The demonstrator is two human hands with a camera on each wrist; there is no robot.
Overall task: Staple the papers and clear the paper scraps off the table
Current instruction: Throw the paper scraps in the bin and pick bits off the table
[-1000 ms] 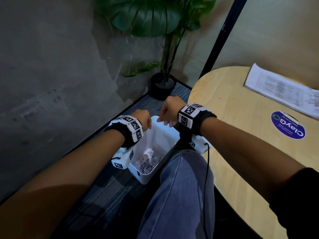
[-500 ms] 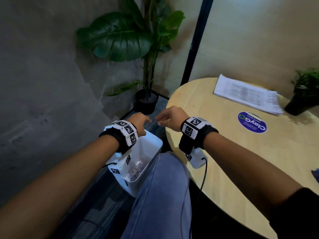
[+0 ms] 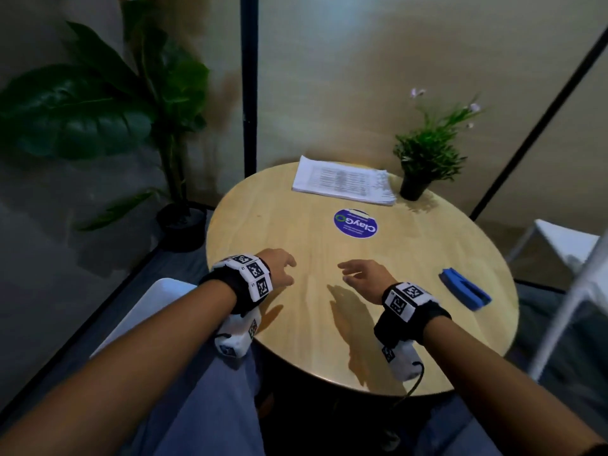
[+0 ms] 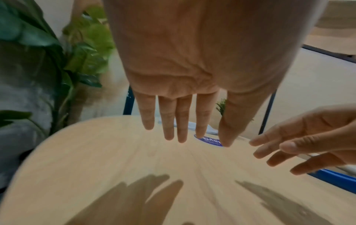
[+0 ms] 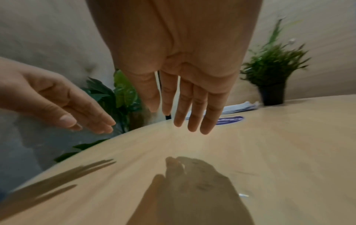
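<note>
A stack of printed papers (image 3: pixel 343 184) lies at the far side of the round wooden table (image 3: pixel 296 324). A blue stapler (image 3: pixel 465 288) rests near the table's right edge. My left hand (image 3: pixel 284 266) hovers over the near left of the table with straight fingers (image 4: pixel 168 121), holding nothing. My right hand (image 3: pixel 358 274) hovers beside it, fingers (image 5: pixel 192 109) extended and empty, left of the stapler. The white bin (image 3: pixel 141 311) stands on the floor left of the table, its inside hidden.
A small potted plant (image 3: pixel 424 159) stands beside the papers at the back right. A round blue sticker (image 3: pixel 356 223) marks the table's middle. A large leafy plant (image 3: pixel 125 106) stands on the floor at left, and a white chair (image 3: pixel 566 258) at right.
Both hands rose from above the white bin and moved right over the table, fingers uncurling. The view swung from the floor up onto the table.
</note>
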